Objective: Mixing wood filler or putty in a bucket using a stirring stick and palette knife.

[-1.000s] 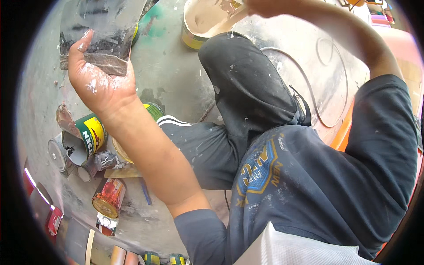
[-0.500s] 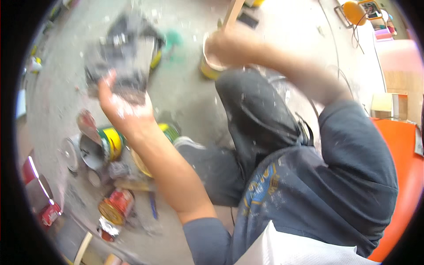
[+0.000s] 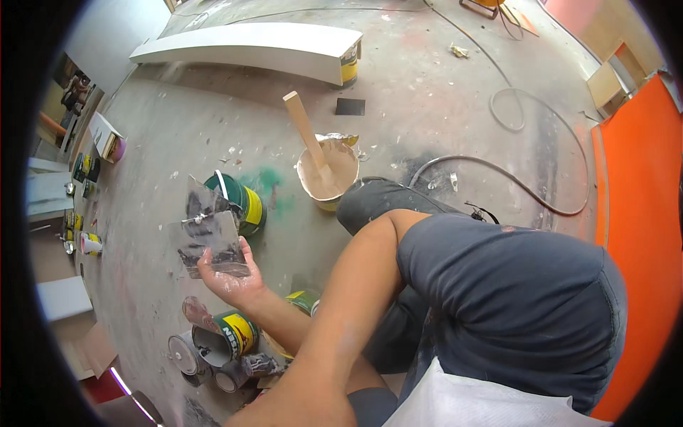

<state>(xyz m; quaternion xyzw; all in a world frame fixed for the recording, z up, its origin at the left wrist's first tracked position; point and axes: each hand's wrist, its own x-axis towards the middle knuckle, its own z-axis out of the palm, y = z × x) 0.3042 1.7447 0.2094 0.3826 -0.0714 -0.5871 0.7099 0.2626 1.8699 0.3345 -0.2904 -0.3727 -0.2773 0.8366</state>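
My left hand (image 3: 235,283) grips a thin, square grey plate (image 3: 222,242) by its near edge, fingers underneath and thumb on top. Dark smears cover the plate, and a small whitish blob sits at its far edge. Another smeared grey piece (image 3: 202,196) sticks out beyond it; whether the two are joined I cannot tell. White residue marks my left palm. My right forearm (image 3: 341,334) crosses over the left one and runs out at the lower edge, so the right hand is hidden from view. Just past the plate stands a green and yellow can (image 3: 250,206).
A bucket of beige paste (image 3: 341,160) with a wooden stick (image 3: 302,128) stands ahead. Several open cans (image 3: 238,333) lie by my left forearm. A long white board (image 3: 249,44) rests farther off. A hose (image 3: 491,171) curls at right, beside an orange panel (image 3: 644,249).
My right hand has left the bucket's edge and swung down and left, out of view. The left hand still holds the plate. The view has shifted, showing more floor ahead.
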